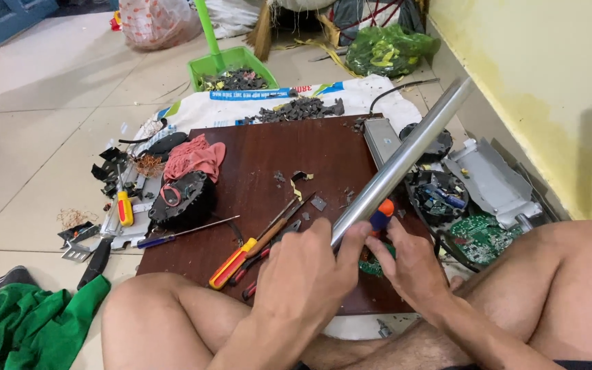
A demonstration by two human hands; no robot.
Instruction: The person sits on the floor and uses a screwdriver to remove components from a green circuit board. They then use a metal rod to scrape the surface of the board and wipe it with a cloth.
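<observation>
The left hand (310, 264) is closed around the lower end of a long metal pipe (405, 154) slanting up over the brown board (275, 157). The right hand (409, 264) pinches an orange-handled tool (381, 214) against a green circuit piece (371, 264) on the board's near edge. A firm, steady grip on the pipe should keep it from slipping. Beyond the board's far edge lies a white sack with blue and green printed bands (255, 94).

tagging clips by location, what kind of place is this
Probably a home floor used as a makeshift scrap-dismantling spot: a wooden board on floor tiles, screwdrivers and green circuit boards scattered about, and a green dustpan of dark debris.
</observation>
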